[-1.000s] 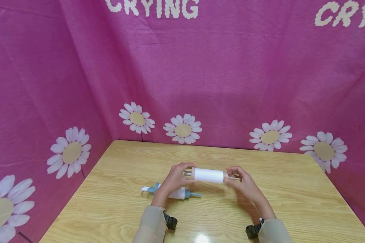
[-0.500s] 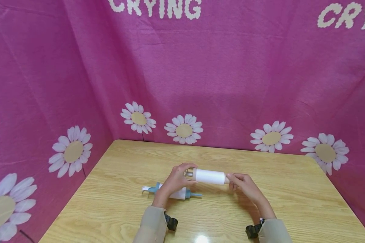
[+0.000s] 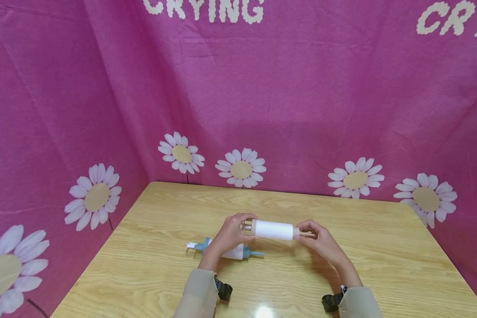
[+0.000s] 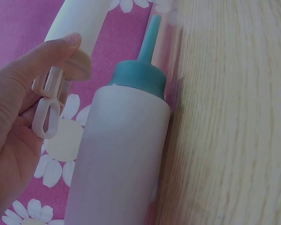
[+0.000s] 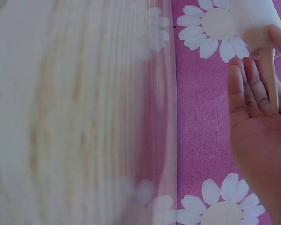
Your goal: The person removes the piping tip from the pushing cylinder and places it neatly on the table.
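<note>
Pinching the stem again, the right hand [image 3: 322,240] has its grip back on the thin rod at the white roller's [image 3: 273,229] right end, after briefly closing in; the left hand [image 3: 228,236] stays curled round the left end, mid-frame above the table [image 3: 381,265], with a blue-capped bottle [image 3: 234,253] lying beneath.

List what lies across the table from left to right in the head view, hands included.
Teal-capped bottle lying on the wooden table → left hand → white roller held between both hands → right hand.
</note>
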The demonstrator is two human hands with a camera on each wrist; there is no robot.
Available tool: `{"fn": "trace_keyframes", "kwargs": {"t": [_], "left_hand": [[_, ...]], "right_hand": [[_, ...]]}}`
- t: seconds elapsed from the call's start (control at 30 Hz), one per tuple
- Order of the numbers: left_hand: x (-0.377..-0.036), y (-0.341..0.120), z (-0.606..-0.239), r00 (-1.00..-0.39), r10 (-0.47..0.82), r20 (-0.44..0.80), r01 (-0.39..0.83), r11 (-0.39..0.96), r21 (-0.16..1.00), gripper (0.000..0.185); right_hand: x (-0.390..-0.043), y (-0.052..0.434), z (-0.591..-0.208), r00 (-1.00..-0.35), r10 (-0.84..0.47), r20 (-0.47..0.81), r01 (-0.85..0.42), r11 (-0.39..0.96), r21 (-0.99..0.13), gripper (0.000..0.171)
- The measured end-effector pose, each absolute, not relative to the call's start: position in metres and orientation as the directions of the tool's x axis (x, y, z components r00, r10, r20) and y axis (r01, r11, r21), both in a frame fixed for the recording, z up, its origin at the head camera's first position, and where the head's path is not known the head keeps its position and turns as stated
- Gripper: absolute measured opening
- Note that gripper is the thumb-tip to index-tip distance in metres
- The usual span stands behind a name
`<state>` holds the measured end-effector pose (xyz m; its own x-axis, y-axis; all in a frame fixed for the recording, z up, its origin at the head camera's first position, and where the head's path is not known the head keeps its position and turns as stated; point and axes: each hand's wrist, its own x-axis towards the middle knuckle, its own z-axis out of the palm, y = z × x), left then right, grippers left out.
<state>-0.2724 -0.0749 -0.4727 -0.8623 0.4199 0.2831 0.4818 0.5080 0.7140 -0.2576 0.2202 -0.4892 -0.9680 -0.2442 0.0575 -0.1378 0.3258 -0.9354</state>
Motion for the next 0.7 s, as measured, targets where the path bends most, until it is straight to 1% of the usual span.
{"fn": "trace_keyframes", "kwargs": {"t": [0.2, 0.47, 0.57, 0.7], "left_hand": [[-0.2725, -0.0747, -0.4728, -0.863, 0.419, 0.283, 0.482, 0.512, 0.711, 0.051], [-0.2731, -0.0745, -0.4725, -0.87, 0.411, 0.272, 0.468, 0.518, 0.716, 0.051], [-0.273, -0.0746, -0.4724, -0.873, 0.409, 0.267, 0.463, 0.52, 0.717, 0.051], [-0.2726, -0.075, -0.4727, -0.879, 0.402, 0.258, 0.451, 0.519, 0.726, 0.05]], "right_hand": [[-0.2584, 0.2191, -0.4913, -0.958, -0.25, 0.14, -0.222, 0.34, -0.914, 0.035], [-0.258, 0.2189, -0.491, -0.955, -0.247, 0.164, -0.245, 0.345, -0.906, 0.039], [-0.2575, 0.2189, -0.4894, -0.961, -0.237, 0.144, -0.223, 0.352, -0.909, 0.04], [-0.2594, 0.2175, -0.4875, -0.983, -0.174, 0.052, -0.116, 0.384, -0.916, 0.041]]}}
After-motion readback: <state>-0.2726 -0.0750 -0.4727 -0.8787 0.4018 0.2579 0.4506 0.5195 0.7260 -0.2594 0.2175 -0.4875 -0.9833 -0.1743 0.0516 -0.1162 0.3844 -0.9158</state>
